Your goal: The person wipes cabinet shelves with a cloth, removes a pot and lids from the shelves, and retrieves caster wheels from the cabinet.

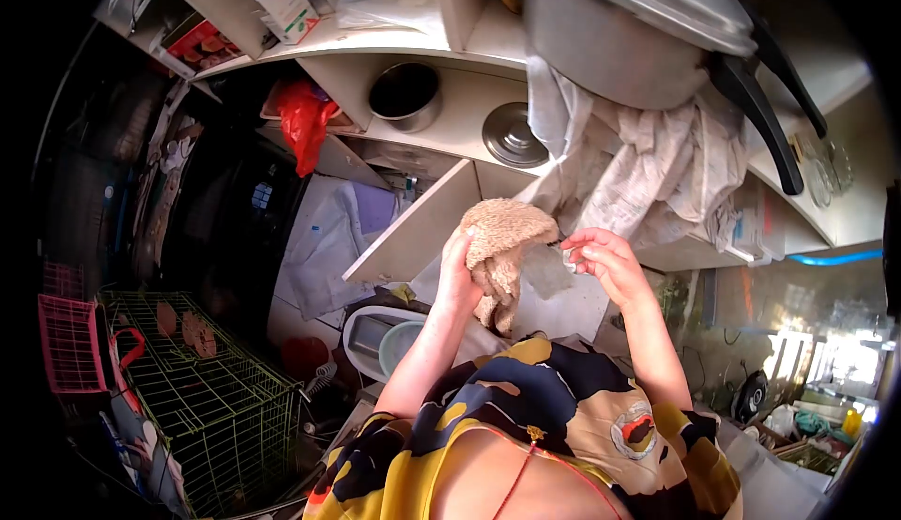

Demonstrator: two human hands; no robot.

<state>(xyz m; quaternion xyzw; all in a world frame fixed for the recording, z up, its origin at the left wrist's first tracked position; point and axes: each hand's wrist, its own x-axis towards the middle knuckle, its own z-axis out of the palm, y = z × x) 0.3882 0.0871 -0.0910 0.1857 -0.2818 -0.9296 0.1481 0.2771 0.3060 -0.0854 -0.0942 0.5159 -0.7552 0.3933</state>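
A tan, fluffy cloth (507, 229) hangs in folds in front of my chest. Wrapped round its left side is my left hand (457, 279), closed on it. My right hand (605, 265) is just right of the cloth, thumb and fingers pinched together near its right tip. Something small and whitish (569, 259) shows at those fingertips, but I cannot make out what it is or whether it joins the cloth.
A large pressure cooker (615, 41) with black handles stands on the shelf, crumpled pale fabric (648, 168) hanging below it. A metal pot (405, 98) and a round lid (517, 135) sit on a lower shelf. A green wire cage (225, 417) is at left, with a plastic basin (361, 332) nearby.
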